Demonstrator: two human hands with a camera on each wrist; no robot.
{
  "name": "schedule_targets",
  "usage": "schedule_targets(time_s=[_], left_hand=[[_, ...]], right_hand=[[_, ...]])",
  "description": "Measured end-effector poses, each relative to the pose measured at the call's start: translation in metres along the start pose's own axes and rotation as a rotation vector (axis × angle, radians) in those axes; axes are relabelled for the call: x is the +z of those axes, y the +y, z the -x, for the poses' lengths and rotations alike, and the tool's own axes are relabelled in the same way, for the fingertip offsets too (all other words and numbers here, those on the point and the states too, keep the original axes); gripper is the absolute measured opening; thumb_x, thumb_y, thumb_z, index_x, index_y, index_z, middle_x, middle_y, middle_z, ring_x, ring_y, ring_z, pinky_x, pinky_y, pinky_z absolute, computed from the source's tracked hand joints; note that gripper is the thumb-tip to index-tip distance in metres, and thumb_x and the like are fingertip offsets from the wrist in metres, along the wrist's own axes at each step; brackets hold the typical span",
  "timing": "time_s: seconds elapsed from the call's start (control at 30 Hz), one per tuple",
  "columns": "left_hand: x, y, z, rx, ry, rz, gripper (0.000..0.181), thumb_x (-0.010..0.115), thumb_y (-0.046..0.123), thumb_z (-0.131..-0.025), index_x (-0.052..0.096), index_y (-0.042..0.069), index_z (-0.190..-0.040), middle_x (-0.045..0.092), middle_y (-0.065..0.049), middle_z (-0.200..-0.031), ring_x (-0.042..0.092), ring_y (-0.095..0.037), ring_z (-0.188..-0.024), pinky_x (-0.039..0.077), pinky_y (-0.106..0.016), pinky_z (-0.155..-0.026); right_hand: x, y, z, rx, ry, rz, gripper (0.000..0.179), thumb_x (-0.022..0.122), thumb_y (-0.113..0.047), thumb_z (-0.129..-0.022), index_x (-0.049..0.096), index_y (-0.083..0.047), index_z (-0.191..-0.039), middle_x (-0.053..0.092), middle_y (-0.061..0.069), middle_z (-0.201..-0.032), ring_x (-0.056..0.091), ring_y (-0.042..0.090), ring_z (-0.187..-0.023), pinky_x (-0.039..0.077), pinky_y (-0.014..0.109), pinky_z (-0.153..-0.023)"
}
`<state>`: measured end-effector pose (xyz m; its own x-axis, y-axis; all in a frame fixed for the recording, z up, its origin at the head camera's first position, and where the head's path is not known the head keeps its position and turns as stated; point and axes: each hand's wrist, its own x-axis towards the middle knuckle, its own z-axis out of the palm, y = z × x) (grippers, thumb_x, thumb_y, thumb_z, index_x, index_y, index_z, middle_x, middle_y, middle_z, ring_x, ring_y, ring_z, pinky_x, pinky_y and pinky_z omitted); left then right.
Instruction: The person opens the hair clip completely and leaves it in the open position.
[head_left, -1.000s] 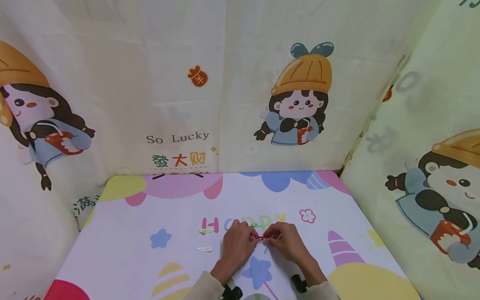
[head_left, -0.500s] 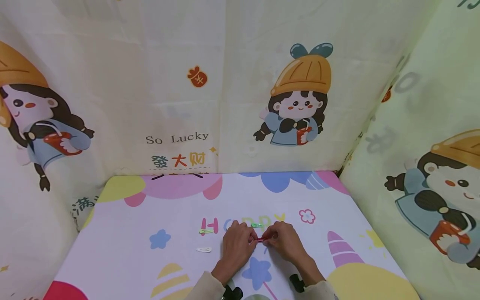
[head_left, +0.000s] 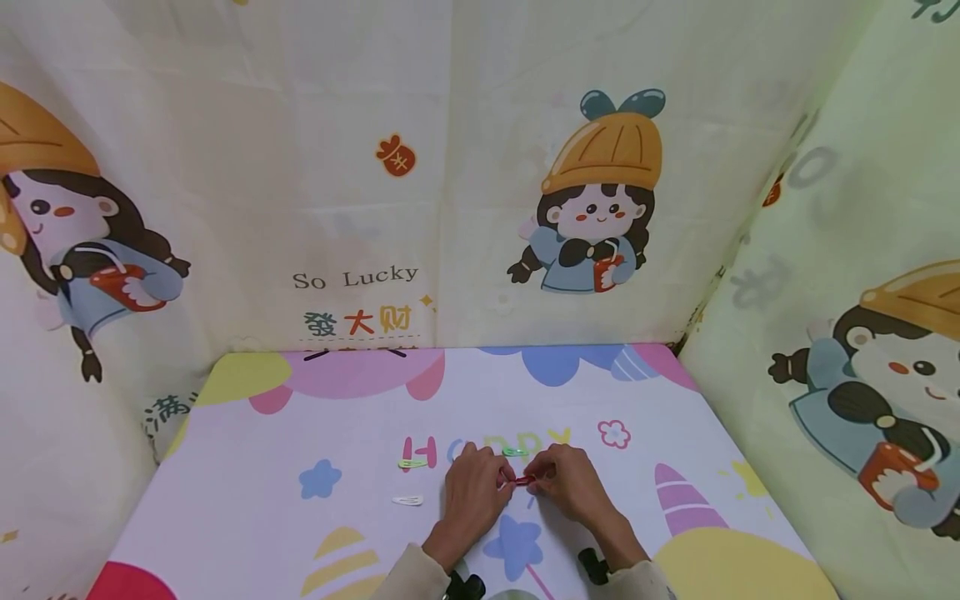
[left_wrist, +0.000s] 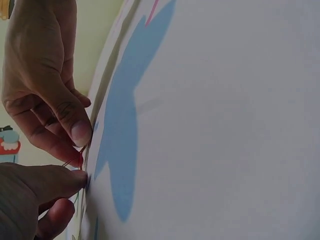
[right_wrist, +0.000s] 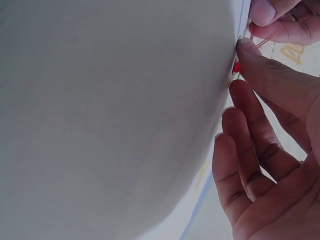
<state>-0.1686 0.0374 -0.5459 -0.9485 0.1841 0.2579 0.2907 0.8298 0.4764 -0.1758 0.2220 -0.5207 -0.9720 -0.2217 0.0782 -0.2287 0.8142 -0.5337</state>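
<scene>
A red snap hair clip (head_left: 523, 481) is between my two hands, low over the middle of the table. My left hand (head_left: 477, 487) pinches its left end with thumb and fingertips. At its right end, the thumb and index finger of my right hand (head_left: 573, 487) pinch it. In the left wrist view, thin red prongs of the hair clip (left_wrist: 80, 159) stand spread apart. The right wrist view shows the other right fingers loosely curved below the red end (right_wrist: 236, 67). Fingertips hide part of the clip.
A green hair clip (head_left: 515, 452) lies just beyond the hands. To the left lie a yellow-green hair clip (head_left: 412, 464) and a white one (head_left: 408, 501). The printed tabletop (head_left: 247, 467) meets patterned cloth walls (head_left: 480, 208) at the back and sides.
The right fingertips have shifted slightly left along the red hair clip. Both hands otherwise stay nearly in place, and the other clips have not moved.
</scene>
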Motion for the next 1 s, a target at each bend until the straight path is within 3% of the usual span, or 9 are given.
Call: schedule_targets(time_s=[0.27, 0.5, 0.73, 0.87, 1.0], left_hand=[[0.000, -0.004, 0.002, -0.013, -0.008, 0.029, 0.016, 0.095, 0.032, -0.078, 0.083, 0.026, -0.087, 0.054, 0.012, -0.068, 0.040, -0.006, -0.071, 0.031, -0.021, -0.060], [-0.006, -0.008, -0.002, -0.014, 0.058, 0.067, 0.014, 0.094, 0.029, -0.078, 0.083, 0.028, -0.087, 0.054, 0.014, -0.068, 0.044, -0.007, -0.073, 0.034, -0.019, -0.059], [-0.014, -0.012, -0.010, -0.064, 0.082, 0.073, 0.016, 0.094, 0.032, -0.079, 0.083, 0.028, -0.090, 0.061, 0.013, -0.068, 0.047, -0.007, -0.075, 0.039, -0.019, -0.060], [-0.016, -0.016, -0.015, -0.063, 0.103, 0.093, 0.017, 0.095, 0.030, -0.078, 0.083, 0.026, -0.089, 0.066, 0.011, -0.070, 0.048, -0.007, -0.075, 0.040, -0.020, -0.061], [-0.016, -0.019, -0.021, -0.064, 0.092, 0.091, 0.016, 0.094, 0.030, -0.080, 0.083, 0.026, -0.090, 0.069, 0.010, -0.073, 0.047, -0.008, -0.075, 0.039, -0.020, -0.061]], right_hand=[[-0.004, 0.005, 0.001, 0.020, -0.009, -0.075, 0.022, 0.093, -0.009, -0.079, 0.082, -0.017, -0.096, 0.074, -0.007, -0.084, 0.064, 0.006, -0.075, 0.054, 0.021, -0.070], [-0.012, 0.007, -0.001, 0.033, 0.013, -0.133, 0.022, 0.090, -0.006, -0.081, 0.081, -0.017, -0.097, 0.071, -0.009, -0.082, 0.062, 0.006, -0.074, 0.053, 0.023, -0.069], [-0.015, 0.010, -0.009, 0.050, 0.048, -0.158, 0.020, 0.091, -0.007, -0.082, 0.081, -0.018, -0.095, 0.068, -0.011, -0.079, 0.060, 0.005, -0.073, 0.053, 0.022, -0.069], [-0.014, 0.012, -0.015, 0.038, 0.078, -0.160, 0.020, 0.092, -0.008, -0.081, 0.081, -0.018, -0.093, 0.069, -0.010, -0.078, 0.060, 0.005, -0.071, 0.052, 0.023, -0.068], [-0.013, 0.011, -0.023, 0.075, 0.078, -0.158, 0.019, 0.092, -0.009, -0.080, 0.081, -0.019, -0.092, 0.070, -0.009, -0.078, 0.060, 0.007, -0.071, 0.051, 0.023, -0.067]])
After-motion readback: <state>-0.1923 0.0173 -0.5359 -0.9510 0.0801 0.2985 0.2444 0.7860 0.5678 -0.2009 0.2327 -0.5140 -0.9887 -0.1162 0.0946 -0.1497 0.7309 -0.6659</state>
